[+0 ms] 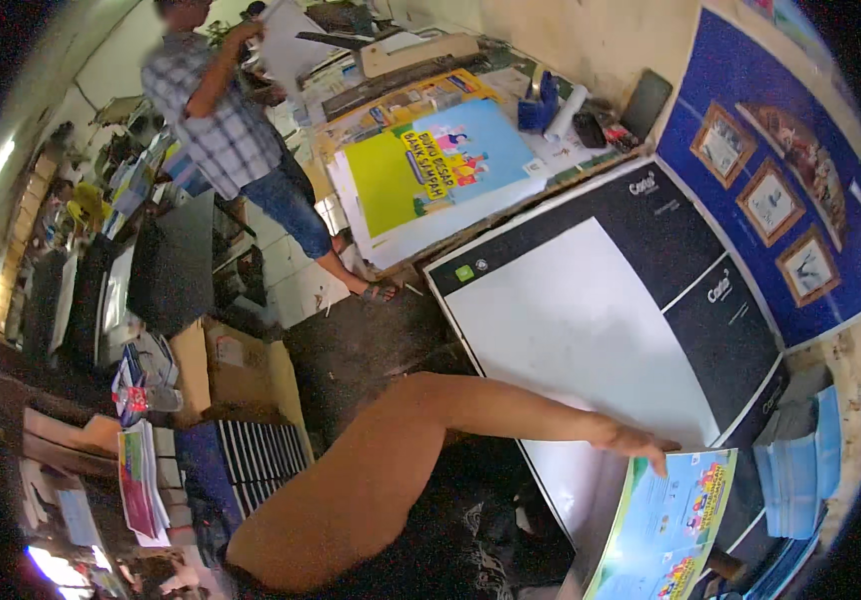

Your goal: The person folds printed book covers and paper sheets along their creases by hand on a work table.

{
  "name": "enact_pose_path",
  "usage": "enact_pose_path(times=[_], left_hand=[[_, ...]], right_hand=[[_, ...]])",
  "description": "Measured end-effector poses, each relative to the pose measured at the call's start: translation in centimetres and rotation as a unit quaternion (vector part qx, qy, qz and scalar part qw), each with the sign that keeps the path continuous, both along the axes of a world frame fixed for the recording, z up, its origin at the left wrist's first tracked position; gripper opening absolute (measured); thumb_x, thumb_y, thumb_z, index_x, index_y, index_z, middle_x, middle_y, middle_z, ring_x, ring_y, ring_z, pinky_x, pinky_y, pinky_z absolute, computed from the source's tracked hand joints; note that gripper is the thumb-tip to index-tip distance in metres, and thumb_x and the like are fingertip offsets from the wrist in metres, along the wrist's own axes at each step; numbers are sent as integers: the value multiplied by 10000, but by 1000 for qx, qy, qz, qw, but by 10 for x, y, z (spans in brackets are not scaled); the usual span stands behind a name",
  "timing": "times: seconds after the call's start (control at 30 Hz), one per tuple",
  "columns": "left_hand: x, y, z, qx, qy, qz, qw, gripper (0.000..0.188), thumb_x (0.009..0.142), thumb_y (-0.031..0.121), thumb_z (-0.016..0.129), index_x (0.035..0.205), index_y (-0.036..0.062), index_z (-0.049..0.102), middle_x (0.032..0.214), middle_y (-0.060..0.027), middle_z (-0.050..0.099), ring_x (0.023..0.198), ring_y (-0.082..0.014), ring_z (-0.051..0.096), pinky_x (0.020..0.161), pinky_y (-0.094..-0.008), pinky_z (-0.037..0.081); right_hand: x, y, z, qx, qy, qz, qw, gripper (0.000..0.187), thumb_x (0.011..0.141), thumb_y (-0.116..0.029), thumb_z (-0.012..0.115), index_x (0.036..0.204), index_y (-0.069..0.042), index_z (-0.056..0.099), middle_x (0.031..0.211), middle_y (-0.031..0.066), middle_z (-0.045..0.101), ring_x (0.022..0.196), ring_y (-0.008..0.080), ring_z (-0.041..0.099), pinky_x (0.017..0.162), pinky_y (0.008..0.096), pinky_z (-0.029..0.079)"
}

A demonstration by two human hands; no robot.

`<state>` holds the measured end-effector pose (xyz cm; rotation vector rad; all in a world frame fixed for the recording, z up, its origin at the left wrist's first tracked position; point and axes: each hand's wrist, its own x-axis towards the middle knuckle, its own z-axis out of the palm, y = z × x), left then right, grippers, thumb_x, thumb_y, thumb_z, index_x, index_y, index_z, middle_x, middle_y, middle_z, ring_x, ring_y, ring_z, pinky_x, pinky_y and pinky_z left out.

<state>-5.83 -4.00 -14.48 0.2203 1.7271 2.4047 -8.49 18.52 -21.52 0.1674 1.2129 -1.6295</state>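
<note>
My left arm reaches across from the lower left, and my left hand (633, 440) is closed on the top edge of a printed cover sheet (656, 525). The sheet is green and blue with cartoon figures, and its lower part runs out of view. It hangs over the near end of a large white sheet (576, 320) lying on black-and-white cartons. By the printed sheet's right edge is a small brown shape (726, 565); whether it belongs to my right hand is too dark to make out.
Stacked light-blue booklets (796, 470) stand at the right by the wall. A table beyond carries a pile of printed posters (441, 165). A person in a checked shirt (206, 125) stands at the far left, holding a sheet. An open cardboard box (236, 370) sits left, near bundled books.
</note>
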Motion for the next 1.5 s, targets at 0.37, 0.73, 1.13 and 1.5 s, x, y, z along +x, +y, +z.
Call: enact_pose_path(times=[0.37,0.73,1.13,1.5], left_hand=[[0,27,-17,-52,-25,97,994,643,746,447,672,1285,102,610,1367,-84,533,1243,-244,458,1087,-425,280],[-8,0,-31,28,-99,49,993,460,784,406,688,1126,99,663,878,-123,643,741,-221,590,664,-386,454],[-26,-88,6,-185,-218,-70,956,492,892,355,585,1308,94,561,1169,-14,638,991,-131,608,883,-282,466],[-99,38,41,-58,-294,-74,951,517,978,411,502,1293,2,543,1192,-138,637,1041,-223,636,941,-388,501]], right_hand=[[73,-3,60,-95,41,-18,994,697,876,-430,609,1429,-73,383,1370,156,500,1217,320,519,1011,527,402],[141,32,95,-151,47,-52,986,705,854,-410,656,1414,-63,407,1342,159,530,1199,311,541,985,518,446],[98,125,88,-47,20,-238,970,759,872,-548,615,1437,-84,410,1370,124,530,1214,285,515,1013,498,394],[42,181,80,10,34,-286,958,966,812,-708,606,1483,-84,300,1409,135,460,1289,275,440,1027,515,377]])
